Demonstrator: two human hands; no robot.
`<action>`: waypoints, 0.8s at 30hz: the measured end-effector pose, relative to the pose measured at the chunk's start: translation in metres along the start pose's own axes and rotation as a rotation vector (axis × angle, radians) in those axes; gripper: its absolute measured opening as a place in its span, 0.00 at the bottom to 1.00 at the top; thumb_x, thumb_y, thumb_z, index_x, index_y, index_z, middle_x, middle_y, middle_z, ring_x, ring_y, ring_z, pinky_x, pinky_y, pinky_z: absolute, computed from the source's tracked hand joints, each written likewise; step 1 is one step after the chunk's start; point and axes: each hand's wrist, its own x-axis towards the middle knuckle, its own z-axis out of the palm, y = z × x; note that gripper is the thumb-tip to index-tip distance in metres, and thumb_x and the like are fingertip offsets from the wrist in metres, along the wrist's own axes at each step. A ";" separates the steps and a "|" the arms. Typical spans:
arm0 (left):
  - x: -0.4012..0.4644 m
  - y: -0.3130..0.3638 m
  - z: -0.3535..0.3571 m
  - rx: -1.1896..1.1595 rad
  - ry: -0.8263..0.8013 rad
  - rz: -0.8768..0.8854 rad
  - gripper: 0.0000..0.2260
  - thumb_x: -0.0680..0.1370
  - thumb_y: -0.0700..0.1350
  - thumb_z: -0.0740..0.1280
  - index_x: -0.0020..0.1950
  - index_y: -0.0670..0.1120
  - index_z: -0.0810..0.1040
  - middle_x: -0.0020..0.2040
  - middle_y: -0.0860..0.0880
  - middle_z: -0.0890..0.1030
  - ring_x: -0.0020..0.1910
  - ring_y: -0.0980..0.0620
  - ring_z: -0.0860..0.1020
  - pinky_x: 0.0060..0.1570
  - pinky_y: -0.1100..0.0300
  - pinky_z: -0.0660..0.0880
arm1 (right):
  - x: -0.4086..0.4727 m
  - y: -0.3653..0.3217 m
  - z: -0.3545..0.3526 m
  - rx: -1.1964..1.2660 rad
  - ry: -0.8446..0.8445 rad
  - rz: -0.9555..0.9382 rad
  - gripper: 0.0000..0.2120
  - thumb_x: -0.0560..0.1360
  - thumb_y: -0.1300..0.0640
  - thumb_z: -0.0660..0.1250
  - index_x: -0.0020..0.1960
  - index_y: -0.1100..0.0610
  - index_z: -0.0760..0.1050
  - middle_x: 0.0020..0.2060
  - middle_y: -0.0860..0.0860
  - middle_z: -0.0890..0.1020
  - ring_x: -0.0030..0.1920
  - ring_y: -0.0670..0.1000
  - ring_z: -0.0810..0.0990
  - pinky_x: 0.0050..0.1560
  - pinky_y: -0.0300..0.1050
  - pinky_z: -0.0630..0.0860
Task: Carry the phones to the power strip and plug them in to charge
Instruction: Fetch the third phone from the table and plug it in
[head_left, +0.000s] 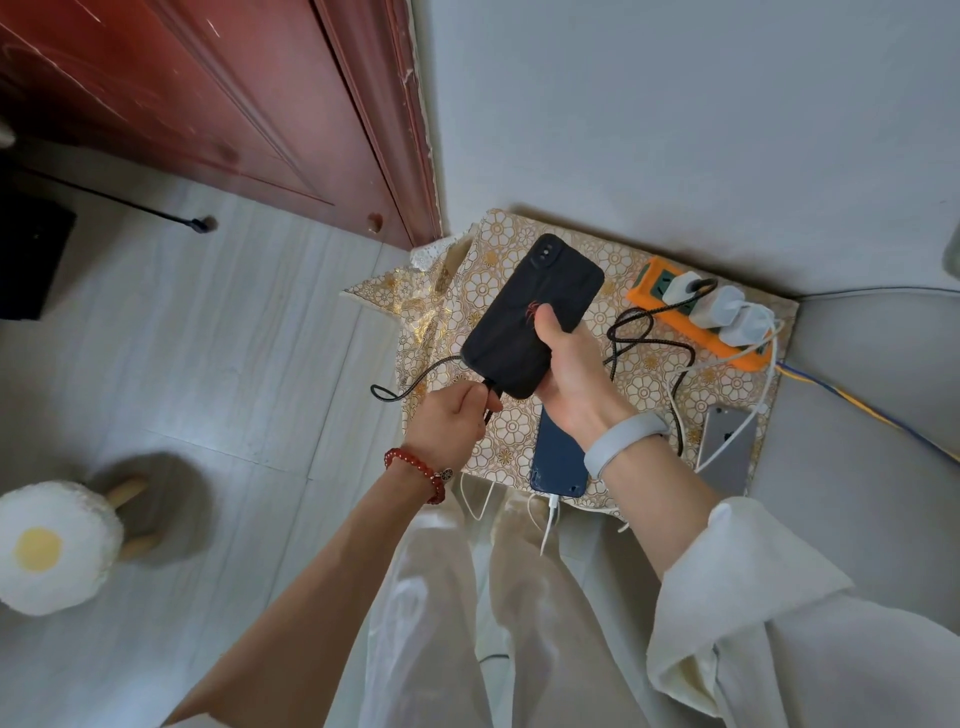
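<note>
My right hand (569, 374) grips a black phone (530, 312), back side up, above a small table with a gold flower cloth (649, 387). My left hand (452, 423) pinches the plug end of a black braided cable (644, 343) at the phone's bottom edge. That cable runs to a white charger in the orange power strip (696, 312) at the table's far right. A blue phone (558, 457) lies on the table under my right wrist with a white cable (549, 519) in it. A silver phone (727, 447) lies at the right, also on a white cable.
The table stands in a corner against a grey wall, next to a red-brown door (208, 93). A fried-egg shaped stool (49, 545) stands on the pale floor at the left. A blue and yellow cord (857, 400) trails right from the strip.
</note>
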 end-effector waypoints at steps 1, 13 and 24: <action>-0.001 -0.003 0.002 0.005 0.017 -0.001 0.16 0.79 0.41 0.54 0.32 0.49 0.73 0.23 0.51 0.65 0.17 0.59 0.62 0.25 0.63 0.60 | 0.000 0.003 -0.001 -0.002 -0.002 -0.009 0.17 0.78 0.56 0.59 0.66 0.56 0.66 0.61 0.55 0.76 0.58 0.56 0.77 0.55 0.55 0.77; 0.016 -0.074 -0.012 0.497 -0.223 -0.078 0.15 0.76 0.41 0.61 0.63 0.46 0.72 0.62 0.46 0.74 0.58 0.50 0.73 0.58 0.59 0.70 | -0.017 0.076 -0.060 -0.421 0.281 -0.023 0.08 0.78 0.57 0.57 0.57 0.57 0.65 0.54 0.54 0.75 0.59 0.58 0.74 0.61 0.55 0.71; 0.102 -0.068 -0.013 0.763 0.021 0.128 0.27 0.78 0.42 0.57 0.74 0.51 0.49 0.75 0.45 0.56 0.73 0.44 0.55 0.68 0.42 0.62 | 0.013 0.119 -0.044 -0.610 0.229 0.015 0.04 0.76 0.60 0.60 0.44 0.56 0.67 0.33 0.48 0.70 0.31 0.45 0.69 0.28 0.34 0.65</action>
